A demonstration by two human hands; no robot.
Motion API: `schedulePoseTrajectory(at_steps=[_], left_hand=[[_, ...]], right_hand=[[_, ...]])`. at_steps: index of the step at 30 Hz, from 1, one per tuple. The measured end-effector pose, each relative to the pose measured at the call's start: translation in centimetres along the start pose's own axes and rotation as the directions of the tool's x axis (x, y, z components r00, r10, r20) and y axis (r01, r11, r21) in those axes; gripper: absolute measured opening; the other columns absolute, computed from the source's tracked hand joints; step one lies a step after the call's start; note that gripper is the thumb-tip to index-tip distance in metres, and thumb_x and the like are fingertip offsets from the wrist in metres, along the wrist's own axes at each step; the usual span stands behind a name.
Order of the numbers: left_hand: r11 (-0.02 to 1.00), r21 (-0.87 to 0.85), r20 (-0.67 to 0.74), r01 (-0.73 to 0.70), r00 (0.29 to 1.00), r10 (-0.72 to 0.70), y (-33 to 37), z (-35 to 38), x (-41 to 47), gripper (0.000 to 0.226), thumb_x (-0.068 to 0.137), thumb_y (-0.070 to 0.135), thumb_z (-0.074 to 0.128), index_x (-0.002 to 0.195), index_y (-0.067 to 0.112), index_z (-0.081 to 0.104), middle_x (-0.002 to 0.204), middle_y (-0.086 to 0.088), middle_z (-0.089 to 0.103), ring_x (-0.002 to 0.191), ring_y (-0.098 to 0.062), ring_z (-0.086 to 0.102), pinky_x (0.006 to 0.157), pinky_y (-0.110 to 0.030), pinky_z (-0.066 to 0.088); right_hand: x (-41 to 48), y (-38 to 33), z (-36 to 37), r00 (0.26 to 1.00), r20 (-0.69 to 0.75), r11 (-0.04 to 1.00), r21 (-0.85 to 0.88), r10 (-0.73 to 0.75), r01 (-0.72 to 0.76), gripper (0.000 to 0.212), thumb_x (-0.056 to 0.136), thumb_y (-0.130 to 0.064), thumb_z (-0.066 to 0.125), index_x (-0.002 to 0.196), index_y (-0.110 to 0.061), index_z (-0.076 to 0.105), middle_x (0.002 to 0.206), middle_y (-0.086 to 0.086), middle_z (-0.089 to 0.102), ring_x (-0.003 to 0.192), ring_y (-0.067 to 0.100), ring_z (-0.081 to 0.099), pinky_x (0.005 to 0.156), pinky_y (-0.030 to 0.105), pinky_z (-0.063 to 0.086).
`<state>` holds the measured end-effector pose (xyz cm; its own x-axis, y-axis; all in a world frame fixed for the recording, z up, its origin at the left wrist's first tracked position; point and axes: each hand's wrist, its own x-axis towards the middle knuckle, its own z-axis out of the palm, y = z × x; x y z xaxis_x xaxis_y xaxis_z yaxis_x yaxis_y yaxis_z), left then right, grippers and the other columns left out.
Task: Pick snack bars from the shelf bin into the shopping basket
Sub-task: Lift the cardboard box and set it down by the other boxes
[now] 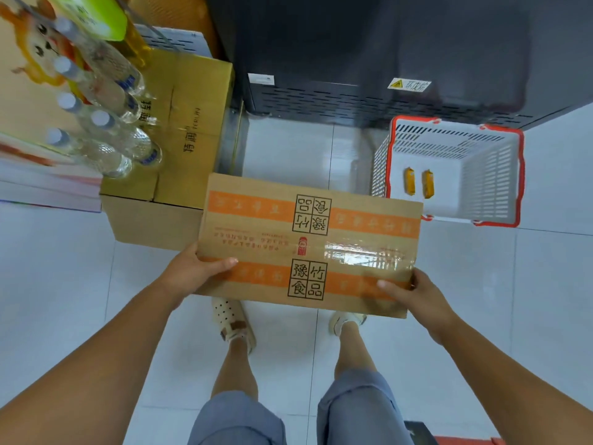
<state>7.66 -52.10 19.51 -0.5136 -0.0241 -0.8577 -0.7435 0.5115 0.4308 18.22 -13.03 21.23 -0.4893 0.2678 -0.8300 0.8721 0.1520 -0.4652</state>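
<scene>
1. My left hand grips the box at its near-left edge. The thumb lies flat on top and the other fingers are hidden underneath.
2. My right hand grips the near-right corner, with its thumb lying on the orange band.
3. The box is taped shut and held level above my feet.
4. Its far-right corner overlaps the near rim of the basket.
5. Two bars lie side by side on the basket's bottom, near its left wall.
6. A carton sits just left of the box, and I cannot tell whether they touch.
7. Bare floor lies open ahead, between the carton and the basket.
</scene>
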Motion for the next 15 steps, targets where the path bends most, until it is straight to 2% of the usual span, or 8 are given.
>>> schedulePoseTrajectory(at_steps=[2,4,6,10,11,13,14,15], left_hand=[[0.999,-0.024,-0.069,-0.022,0.997,0.021,0.8,0.6,0.4,0.077,0.072,0.041,0.084,0.138,0.028,0.046,0.124,0.006,0.060,0.116,-0.021,0.056,0.098,-0.041,0.046],[0.997,-0.064,-0.151,-0.053,0.988,0.043,1.4,1.1,1.0,0.080,0.073,0.035,0.085,0.140,0.026,0.042,0.123,0.005,0.058,0.115,-0.020,0.054,0.101,-0.044,0.046],[0.997,-0.051,-0.234,-0.064,0.971,0.050,1.6,1.8,1.5,0.079,0.072,0.033,0.086,0.138,0.027,0.043,0.123,0.003,0.059,0.115,-0.023,0.056,0.101,-0.048,0.048],[0.999,-0.033,-0.309,0.010,0.951,-0.020,-0.2,2.6,1.3,0.087,0.072,0.038,0.085,0.144,0.025,0.038,0.134,-0.002,0.058,0.121,-0.028,0.056,0.101,-0.051,0.047],[0.998,-0.061,-0.323,0.012,0.946,-0.031,-0.8,2.7,0.9,0.085,0.074,0.039,0.084,0.145,0.024,0.039,0.135,-0.002,0.057,0.122,-0.027,0.056,0.102,-0.050,0.047],[0.987,-0.157,-0.345,0.020,0.936,-0.074,-1.8,3.2,0.3,0.080,0.075,0.042,0.082,0.143,0.022,0.043,0.134,-0.002,0.059,0.121,-0.026,0.056,0.103,-0.048,0.047],[0.973,-0.228,-0.342,0.034,0.933,-0.112,-2.2,3.5,0.1,0.080,0.075,0.045,0.081,0.142,0.023,0.045,0.132,-0.001,0.060,0.120,-0.026,0.057,0.103,-0.048,0.047],[0.948,-0.317,-0.330,0.043,0.931,-0.153,-2.7,4.0,0.0,0.080,0.074,0.048,0.081,0.142,0.025,0.045,0.131,0.000,0.060,0.119,-0.025,0.057,0.102,-0.048,0.047]], right_hand=[[0.9,-1.2,0.3,0.998,-0.061,1.000,-0.004,-0.021,0.020,0.075,0.073,-0.040,0.082,0.136,-0.024,0.045,0.122,-0.008,0.060,0.107,0.012,0.059,0.087,0.027,0.046],[2.3,-2.2,0.7,0.989,-0.141,0.999,-0.017,-0.030,0.028,0.085,0.072,-0.043,0.083,0.141,-0.022,0.038,0.124,-0.007,0.055,0.109,0.016,0.055,0.090,0.031,0.046],[3.6,-2.6,1.1,0.975,-0.221,0.999,-0.031,0.008,-0.016,0.090,0.070,-0.047,0.083,0.141,-0.019,0.035,0.125,-0.004,0.054,0.109,0.019,0.055,0.094,0.036,0.048],[3.9,-2.7,1.7,0.941,-0.328,0.976,-0.164,0.084,-0.144,0.084,0.073,-0.051,0.080,0.134,-0.013,0.037,0.127,0.007,0.058,0.113,0.031,0.058,0.096,0.049,0.049],[3.7,-3.1,2.1,0.930,-0.367,0.965,-0.230,0.035,-0.127,0.083,0.073,-0.048,0.081,0.134,-0.012,0.037,0.128,0.010,0.056,0.115,0.033,0.057,0.096,0.049,0.049],[3.7,-4.9,3.3,0.883,-0.424,0.902,-0.432,-0.201,-0.002,0.092,0.073,-0.044,0.082,0.142,-0.015,0.030,0.136,0.015,0.047,0.126,0.035,0.048,0.104,0.049,0.043],[4.0,-6.0,4.2,0.847,-0.394,0.819,-0.568,-0.357,0.081,0.097,0.073,-0.045,0.081,0.147,-0.016,0.026,0.142,0.017,0.040,0.132,0.035,0.040,0.110,0.048,0.037],[4.5,-7.3,5.2,0.813,-0.308,0.693,-0.705,-0.495,0.155,0.099,0.075,-0.049,0.078,0.150,-0.017,0.022,0.149,0.017,0.033,0.139,0.035,0.031,0.116,0.048,0.029]])
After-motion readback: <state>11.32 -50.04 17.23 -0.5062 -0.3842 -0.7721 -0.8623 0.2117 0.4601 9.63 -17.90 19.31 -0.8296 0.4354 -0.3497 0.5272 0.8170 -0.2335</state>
